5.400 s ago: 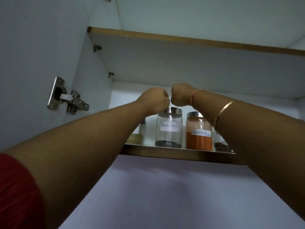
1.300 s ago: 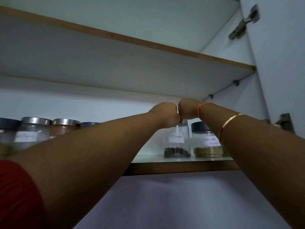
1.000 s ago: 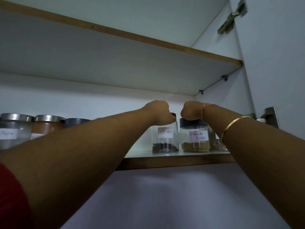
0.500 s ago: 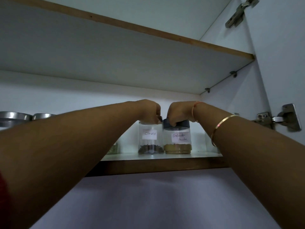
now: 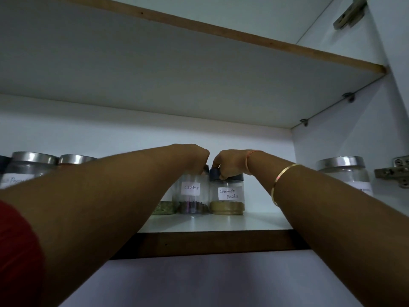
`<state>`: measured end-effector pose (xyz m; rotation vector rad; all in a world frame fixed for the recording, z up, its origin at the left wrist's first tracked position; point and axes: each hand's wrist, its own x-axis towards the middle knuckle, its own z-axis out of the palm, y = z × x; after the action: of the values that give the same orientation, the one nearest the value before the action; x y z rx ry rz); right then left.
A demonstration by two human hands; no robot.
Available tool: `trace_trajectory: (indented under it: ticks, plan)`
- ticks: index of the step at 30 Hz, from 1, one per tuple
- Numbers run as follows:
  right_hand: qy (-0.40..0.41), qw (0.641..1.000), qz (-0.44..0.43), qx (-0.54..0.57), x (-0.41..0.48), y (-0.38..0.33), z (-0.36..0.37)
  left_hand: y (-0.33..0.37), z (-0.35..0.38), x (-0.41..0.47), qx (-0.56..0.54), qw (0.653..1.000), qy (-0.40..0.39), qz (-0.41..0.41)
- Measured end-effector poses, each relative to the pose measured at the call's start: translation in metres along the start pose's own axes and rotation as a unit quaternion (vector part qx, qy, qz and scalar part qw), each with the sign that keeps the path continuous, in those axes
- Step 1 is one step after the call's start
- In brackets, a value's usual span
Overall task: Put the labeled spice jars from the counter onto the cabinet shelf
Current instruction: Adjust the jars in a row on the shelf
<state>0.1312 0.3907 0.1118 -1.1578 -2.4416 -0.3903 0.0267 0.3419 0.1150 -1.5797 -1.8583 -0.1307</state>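
Two clear jars stand side by side on the cabinet shelf (image 5: 210, 222). The left one, labelled Cloves (image 5: 191, 199), has dark cloves at its bottom, and my left hand (image 5: 194, 155) grips its lid from above. The right one, labelled Coriander powder (image 5: 227, 197), holds tan powder under a dark lid, and my right hand (image 5: 229, 161) is closed on that lid. Both jars rest on the shelf, touching each other. My forearms hide the shelf's left and right parts.
Steel-lidded jars (image 5: 33, 168) stand at the far left, partly behind my left arm. Another steel-lidded jar (image 5: 345, 173) stands at the right, near a door hinge (image 5: 396, 171). A jar with green contents (image 5: 164, 208) peeks out left of the cloves. An upper shelf (image 5: 199, 85) hangs overhead.
Both hands have slid the two jars leftward along the shelf and closer together. The jar at the far right has come into view from behind my right arm.
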Motion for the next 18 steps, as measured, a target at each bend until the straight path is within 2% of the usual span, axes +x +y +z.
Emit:
trace_trajectory:
  ticks: [5, 9, 13, 16, 18]
  plan:
    - [0.019, 0.999, -0.029, -0.003, 0.003, 0.007, 0.004, 0.004, 0.004, -0.003, -0.042, 0.999, -0.004, -0.025]
    - [0.078, 0.996, -0.014, 0.049, -0.001, 0.013, 0.001, 0.018, -0.003, -0.018, -0.052, 0.995, 0.050, -0.065]
    - [0.129, 0.989, 0.018, 0.067, -0.018, 0.032, -0.012, 0.058, -0.028, -0.043, -0.136, 0.982, 0.118, -0.063]
    - [0.104, 0.993, 0.048, 0.024, -0.037, 0.054, -0.015, 0.098, -0.041, -0.066, -0.200, 0.971, 0.117, -0.066]
    - [0.080, 0.994, 0.075, -0.019, -0.053, 0.069, -0.018, 0.122, -0.043, -0.081, -0.214, 0.972, 0.095, -0.015]
